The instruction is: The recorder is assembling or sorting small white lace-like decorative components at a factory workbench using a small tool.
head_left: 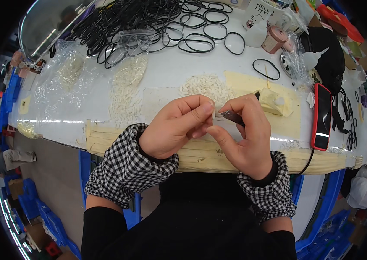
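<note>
My left hand (177, 125) is closed in a pinch, thumb against forefinger. A pale sliver shows at its fingertips, seemingly a small white piece, mostly hidden. Facing it, my right hand (248, 134) grips a small dark tool with a metal tip (232, 117) between bent forefinger and the other fingers; its thumb reaches toward the left hand. The tool's exact kind is hard to make out. Just beyond both hands lies a heap of small white pieces (207, 86). Another heap of white pieces (125, 104) spreads to the left, below an open clear bag (131, 71).
Black rubber bands (127, 21) are piled at the back. A yellow taped block (275, 103) sits right of my hands, with a red-cased phone (321, 117) farther right. Beige tape (192, 158) covers the table's front edge. A white squeeze bottle (256, 34) and pink tin (275, 39) stand behind.
</note>
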Available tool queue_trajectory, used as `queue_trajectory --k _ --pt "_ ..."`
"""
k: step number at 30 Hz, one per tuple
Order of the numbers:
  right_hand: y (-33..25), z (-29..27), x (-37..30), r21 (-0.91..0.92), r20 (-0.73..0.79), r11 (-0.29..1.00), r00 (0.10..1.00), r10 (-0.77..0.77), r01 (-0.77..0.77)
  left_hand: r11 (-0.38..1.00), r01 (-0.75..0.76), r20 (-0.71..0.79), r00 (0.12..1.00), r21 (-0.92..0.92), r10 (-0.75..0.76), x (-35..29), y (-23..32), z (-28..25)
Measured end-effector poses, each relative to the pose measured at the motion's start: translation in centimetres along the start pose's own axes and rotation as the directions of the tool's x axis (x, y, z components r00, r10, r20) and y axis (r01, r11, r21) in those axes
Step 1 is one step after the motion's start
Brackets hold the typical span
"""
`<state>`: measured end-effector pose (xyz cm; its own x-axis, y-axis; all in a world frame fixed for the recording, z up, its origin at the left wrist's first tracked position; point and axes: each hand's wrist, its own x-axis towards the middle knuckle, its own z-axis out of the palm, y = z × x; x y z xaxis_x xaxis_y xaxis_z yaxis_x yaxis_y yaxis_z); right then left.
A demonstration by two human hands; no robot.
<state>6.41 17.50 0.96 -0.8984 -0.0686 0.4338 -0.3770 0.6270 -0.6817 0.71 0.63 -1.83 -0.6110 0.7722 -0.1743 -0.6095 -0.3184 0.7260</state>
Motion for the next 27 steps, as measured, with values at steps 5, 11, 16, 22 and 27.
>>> queue_trajectory --k 5,11,16,22,27 --pt "0.28 -0.35 -0.19 -0.145 0.062 0.989 0.998 0.02 -0.01 1.0 0.015 0.056 0.998 -0.013 -0.014 -0.35 0.54 0.03" --pt "0.46 -0.2 -0.28 -0.19 0.075 0.982 0.997 -0.007 0.021 1.0 0.02 0.094 0.995 -0.017 -0.018 -0.28 0.34 0.21" --pt "0.53 -0.08 -0.32 -0.185 0.065 0.982 0.998 -0.017 0.029 0.999 0.038 0.097 0.995 -0.028 -0.035 -0.22 0.41 0.25" --pt "0.19 -0.35 -0.23 -0.172 0.102 0.985 0.995 0.009 0.009 0.998 0.031 0.135 0.991 -0.06 -0.022 -0.25 0.32 0.12" --pt "0.13 -0.49 -0.22 -0.184 0.119 0.983 0.993 0.011 0.011 0.998 0.035 0.146 0.989 -0.06 -0.026 -0.28 0.49 0.21"
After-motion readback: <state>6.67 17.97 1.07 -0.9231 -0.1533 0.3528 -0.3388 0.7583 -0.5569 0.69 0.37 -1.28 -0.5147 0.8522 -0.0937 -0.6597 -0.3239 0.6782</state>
